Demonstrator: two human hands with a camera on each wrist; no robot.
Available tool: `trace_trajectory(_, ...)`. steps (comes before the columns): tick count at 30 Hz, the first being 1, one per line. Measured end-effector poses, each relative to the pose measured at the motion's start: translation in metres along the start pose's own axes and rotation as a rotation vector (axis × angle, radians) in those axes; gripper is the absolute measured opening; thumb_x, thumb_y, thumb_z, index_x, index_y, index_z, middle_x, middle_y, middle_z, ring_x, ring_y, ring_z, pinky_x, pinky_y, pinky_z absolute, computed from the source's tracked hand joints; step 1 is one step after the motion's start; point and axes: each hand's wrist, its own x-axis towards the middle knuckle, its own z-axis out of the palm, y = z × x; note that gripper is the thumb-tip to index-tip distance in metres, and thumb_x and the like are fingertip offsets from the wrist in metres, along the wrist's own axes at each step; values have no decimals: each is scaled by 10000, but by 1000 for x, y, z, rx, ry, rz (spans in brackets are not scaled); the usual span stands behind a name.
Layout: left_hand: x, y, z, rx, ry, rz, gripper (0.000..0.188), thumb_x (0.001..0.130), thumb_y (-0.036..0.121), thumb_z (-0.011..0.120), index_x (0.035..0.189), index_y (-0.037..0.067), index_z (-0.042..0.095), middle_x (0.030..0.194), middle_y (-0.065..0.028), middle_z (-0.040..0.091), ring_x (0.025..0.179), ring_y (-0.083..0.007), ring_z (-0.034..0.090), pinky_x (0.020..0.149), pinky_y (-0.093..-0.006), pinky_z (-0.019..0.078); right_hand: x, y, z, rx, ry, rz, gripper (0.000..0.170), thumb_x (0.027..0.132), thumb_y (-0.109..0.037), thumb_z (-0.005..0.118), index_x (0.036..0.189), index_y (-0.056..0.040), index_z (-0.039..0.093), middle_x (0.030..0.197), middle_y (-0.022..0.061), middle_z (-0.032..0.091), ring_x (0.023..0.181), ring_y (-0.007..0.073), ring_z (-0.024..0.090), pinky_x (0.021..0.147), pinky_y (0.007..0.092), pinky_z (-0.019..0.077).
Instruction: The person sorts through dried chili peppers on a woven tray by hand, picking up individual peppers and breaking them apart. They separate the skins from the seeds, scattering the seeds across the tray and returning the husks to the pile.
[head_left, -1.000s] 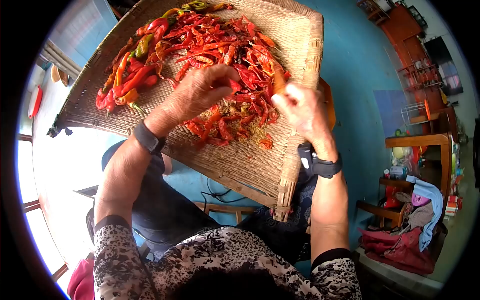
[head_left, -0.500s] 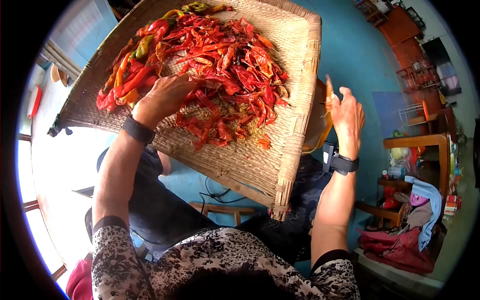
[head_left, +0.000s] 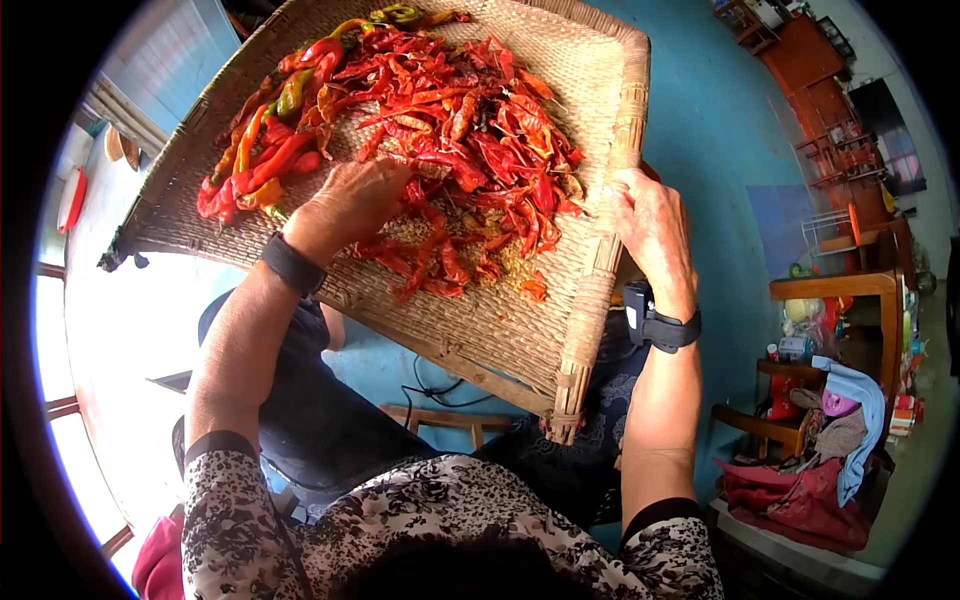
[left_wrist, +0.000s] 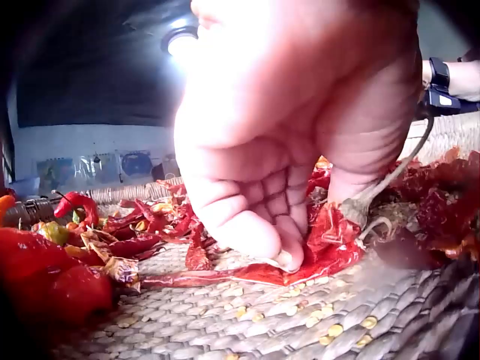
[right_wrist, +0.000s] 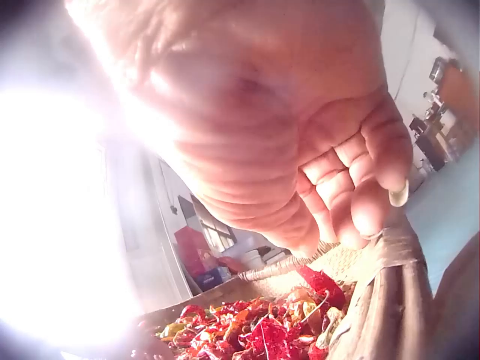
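Light-blue cloth (head_left: 866, 405) against maroon cloth (head_left: 790, 500)

the tray (head_left: 600, 100) lies before the person (head_left: 450, 490), its near corner over the right leg (head_left: 615, 390). in it, chillies (head_left: 460, 115) heap across the middle, with peppers (head_left: 285, 152) on their left and seeds (head_left: 515, 265) among those nearest. the left grip (head_left: 352, 202) is inside, at the heap's near left edge; the right grip (head_left: 655, 228) is at the right rim (head_left: 632, 100). far right, a chair (head_left: 840, 286) carries cloths (head_left: 840, 437).
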Motion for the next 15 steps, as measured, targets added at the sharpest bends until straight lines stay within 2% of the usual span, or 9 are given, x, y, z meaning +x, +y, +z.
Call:
trace_trajectory(2,1,0,11,26,109,77,111,859,62,539,962,26,559,819,-160,638,757,-339,662,616,-452,522,0,-2,2,13,-19,7,146,871,-133,639,945,-8,640,721,210,615,663,358,629,584,389,465)
trace_trajectory(3,3,0,15,26,108,78,111,859,62,539,962,26,559,819,-160,638,757,-339,662,616,-452,522,0,-5,2,12,-19,8,146,871,-133,639,945,-8,640,721,210,615,663,358,629,584,389,465)
trace_trajectory(5,5,1,20,-93,78,113,126,862,74,534,981,37,558,818,-163,640,764,-340,659,616,-455,516,-2,-10,1,35,-37,-22,92,841,-93,641,860,-19,589,708,216,614,687,415,618,575,462,462)
trace_trajectory(6,6,2,19,-93,78,114,126,862,74,534,981,37,558,818,-163,640,764,-340,659,616,-455,516,-2,-11,1,35,-36,-22,92,841,-93,641,860,-19,589,708,216,614,687,415,618,575,462,462)
trace_trajectory(9,6,13,13,-195,109,108,154,858,73,570,1009,47,561,850,-170,647,796,-343,658,641,-437,523,-3,-14,5,44,-86,-58,121,853,-107,647,929,-19,614,720,203,635,671,386,639,582,440,489)
trace_trajectory(11,8,24,0,-529,227,225,191,855,72,605,1037,45,554,852,-173,650,824,-360,652,666,-426,529,-3,-21,13,258,-130,-87,182,865,-128,656,1007,-17,635,756,190,666,673,337,669,612,406,523)
trace_trajectory(12,11,28,-4,-572,150,165,201,849,65,644,1025,30,552,845,-155,648,798,-320,659,677,-390,526,-3,-27,15,260,-210,-57,240,873,-135,656,1081,-17,631,779,179,682,690,298,682,657,379,546)
trace_trajectory(13,12,34,-9,-571,148,165,201,849,65,644,1025,30,552,845,-155,648,798,-320,659,677,-390,526,-2,-40,8,322,-355,2,270,876,-150,659,1105,-13,615,787,176,681,707,293,681,663,379,538)
trace_trajectory(15,9,50,-18,-878,65,135,146,875,58,655,988,22,570,789,-82,638,776,-184,645,708,-321,513,-5,-45,17,449,-409,-56,268,882,-166,658,1090,-6,600,755,170,663,702,286,671,656,388,524)
